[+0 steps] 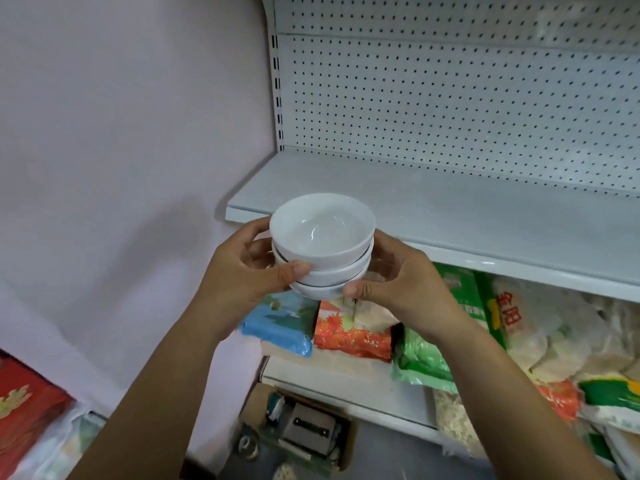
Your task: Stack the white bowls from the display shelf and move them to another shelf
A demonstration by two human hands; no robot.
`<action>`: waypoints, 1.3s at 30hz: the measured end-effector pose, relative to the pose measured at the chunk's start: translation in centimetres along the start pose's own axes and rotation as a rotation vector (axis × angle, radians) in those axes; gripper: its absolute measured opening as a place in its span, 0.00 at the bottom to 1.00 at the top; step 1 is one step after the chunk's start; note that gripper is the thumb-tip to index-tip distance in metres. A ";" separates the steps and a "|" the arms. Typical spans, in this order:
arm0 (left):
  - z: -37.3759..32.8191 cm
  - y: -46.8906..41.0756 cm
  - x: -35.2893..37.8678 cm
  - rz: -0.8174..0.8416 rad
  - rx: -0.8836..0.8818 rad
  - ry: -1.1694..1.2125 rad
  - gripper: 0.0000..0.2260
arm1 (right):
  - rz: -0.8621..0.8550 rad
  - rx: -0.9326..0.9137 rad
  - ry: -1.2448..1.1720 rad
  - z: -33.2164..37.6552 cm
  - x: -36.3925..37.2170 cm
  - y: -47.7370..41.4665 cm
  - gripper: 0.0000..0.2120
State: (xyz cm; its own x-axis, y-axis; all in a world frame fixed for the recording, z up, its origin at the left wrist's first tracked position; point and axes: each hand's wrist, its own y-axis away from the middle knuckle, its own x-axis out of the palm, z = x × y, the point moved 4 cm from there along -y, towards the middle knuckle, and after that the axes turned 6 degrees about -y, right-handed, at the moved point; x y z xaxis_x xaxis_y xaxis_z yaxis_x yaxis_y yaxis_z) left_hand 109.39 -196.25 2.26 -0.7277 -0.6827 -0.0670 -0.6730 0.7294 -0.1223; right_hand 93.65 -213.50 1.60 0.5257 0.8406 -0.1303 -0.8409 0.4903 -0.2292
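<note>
A stack of white bowls (322, 249), seemingly three, is held in the air just before the near left edge of the shelf (450, 216); the left hand (242, 275) and right hand (403, 284) curl their fingers round its sides

A: What is held?
B: Three stacked white bowls (322, 233) are gripped between the left hand (239, 275) and the right hand (408, 285), near the shelf (467, 216)'s front left corner.
A: And below?
B: Bagged packets (353, 334) are laid on a lower shelf (346, 379).

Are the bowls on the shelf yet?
No, the left hand and right hand hold the stack of white bowls in front of the shelf.
</note>
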 end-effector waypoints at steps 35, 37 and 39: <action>7.2 -29.9 -4.6 0.103 -0.077 -0.225 0.29 | -0.052 0.084 0.016 -13.3 -2.5 -28.3 0.37; 7.6 -30.1 -4.7 0.097 -0.067 -0.230 0.29 | -0.019 0.088 0.004 -13.6 -2.5 -28.6 0.39; 7.9 -30.2 -4.9 0.112 -0.053 -0.269 0.31 | 0.011 0.100 0.008 -13.8 -2.5 -28.5 0.44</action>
State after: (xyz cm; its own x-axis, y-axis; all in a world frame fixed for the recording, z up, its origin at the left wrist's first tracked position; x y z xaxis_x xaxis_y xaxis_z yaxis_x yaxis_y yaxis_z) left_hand 134.29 -215.29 -1.53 -0.7412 -0.5798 -0.3382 -0.6018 0.7972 -0.0476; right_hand 118.11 -232.79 -4.83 0.5173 0.8443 -0.1399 -0.8549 0.5021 -0.1306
